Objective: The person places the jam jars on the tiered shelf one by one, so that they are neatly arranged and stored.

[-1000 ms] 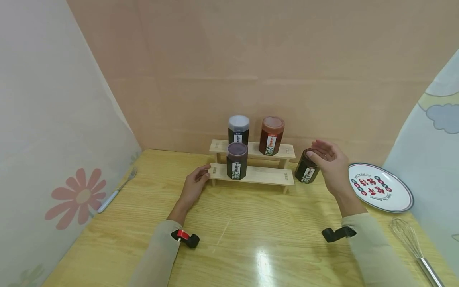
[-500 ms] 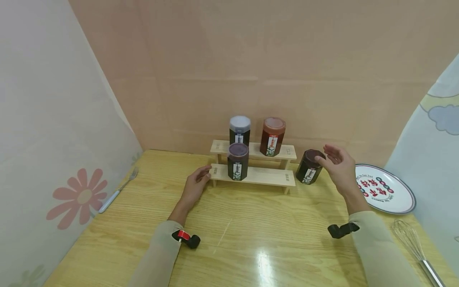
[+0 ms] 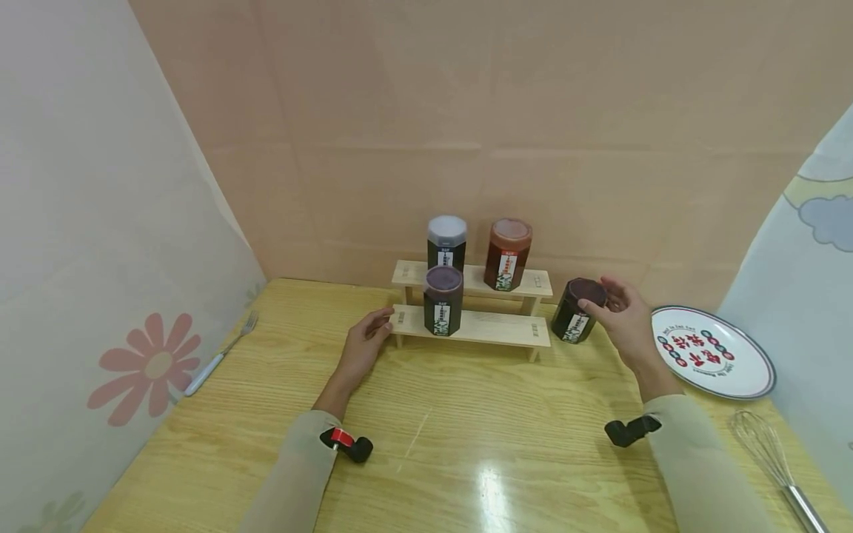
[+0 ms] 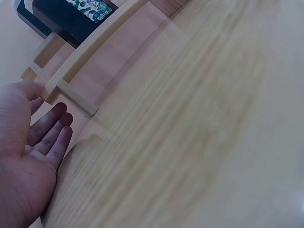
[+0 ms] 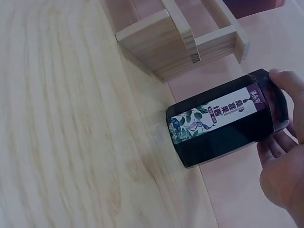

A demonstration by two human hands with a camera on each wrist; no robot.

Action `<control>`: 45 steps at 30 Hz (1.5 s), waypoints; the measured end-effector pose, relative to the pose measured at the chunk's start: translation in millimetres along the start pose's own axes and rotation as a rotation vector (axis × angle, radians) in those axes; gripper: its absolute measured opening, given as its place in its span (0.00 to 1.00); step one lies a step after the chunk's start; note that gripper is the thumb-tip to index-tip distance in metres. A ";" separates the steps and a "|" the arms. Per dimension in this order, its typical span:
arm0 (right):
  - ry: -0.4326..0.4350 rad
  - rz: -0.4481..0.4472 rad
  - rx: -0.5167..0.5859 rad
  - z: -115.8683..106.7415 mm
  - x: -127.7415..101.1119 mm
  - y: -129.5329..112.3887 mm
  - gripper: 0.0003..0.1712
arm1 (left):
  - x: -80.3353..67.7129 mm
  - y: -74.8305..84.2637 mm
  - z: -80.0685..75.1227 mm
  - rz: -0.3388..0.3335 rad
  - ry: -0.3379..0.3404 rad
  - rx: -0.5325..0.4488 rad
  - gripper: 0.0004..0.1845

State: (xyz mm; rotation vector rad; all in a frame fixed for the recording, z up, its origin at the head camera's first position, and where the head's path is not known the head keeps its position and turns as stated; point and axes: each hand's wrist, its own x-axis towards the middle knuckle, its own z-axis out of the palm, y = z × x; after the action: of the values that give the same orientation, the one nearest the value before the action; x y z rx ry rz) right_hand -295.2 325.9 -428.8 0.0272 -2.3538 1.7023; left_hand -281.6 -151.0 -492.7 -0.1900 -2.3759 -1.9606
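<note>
My left hand (image 3: 363, 344) is at the left end of a two-step wooden rack (image 3: 500, 328). In the left wrist view its thumb and index finger pinch the end of the lower board, while the other fingers (image 4: 52, 130) stay loosely extended. At the rack's right, a dark jar of fruit jam (image 3: 571, 314) stands on the table. My right hand (image 3: 626, 322) grips it near the lid, thumb in front and fingers behind; the right wrist view shows the labelled jar (image 5: 228, 137). A purple-lidded jar (image 3: 443, 300) sits on the lower step.
On the upper step stand a white-lidded jar (image 3: 446, 240) and a red-brown jar (image 3: 508, 255). A printed oval plate (image 3: 740, 370) and a whisk (image 3: 766, 455) lie at the right. A fork (image 3: 223, 354) lies at the left. Cloth-covered walls enclose the table.
My right hand first drew slightly away to the right from the dark jar, then came back to it and now holds its top. The left hand stays at the rack.
</note>
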 end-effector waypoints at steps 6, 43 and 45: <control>-0.003 0.041 -0.065 7.1 0.2 0.1 0.48 | -0.5 0.6 -1.6 -0.008 0.000 -0.007 0.20; 0.047 0.047 0.203 9.0 -7.0 7.3 0.43 | 1.2 -1.2 1.4 -0.011 0.004 -0.024 0.21; 0.054 0.053 0.203 7.7 -9.4 4.9 0.44 | 1.1 -0.8 2.1 -0.014 0.003 -0.022 0.22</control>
State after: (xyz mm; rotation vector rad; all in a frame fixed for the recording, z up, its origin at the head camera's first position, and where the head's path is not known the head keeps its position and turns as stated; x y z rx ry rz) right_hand -288.2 319.1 -437.5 -0.0457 -2.1532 1.9355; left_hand -282.6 -149.1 -493.7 -0.1717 -2.3614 -1.9919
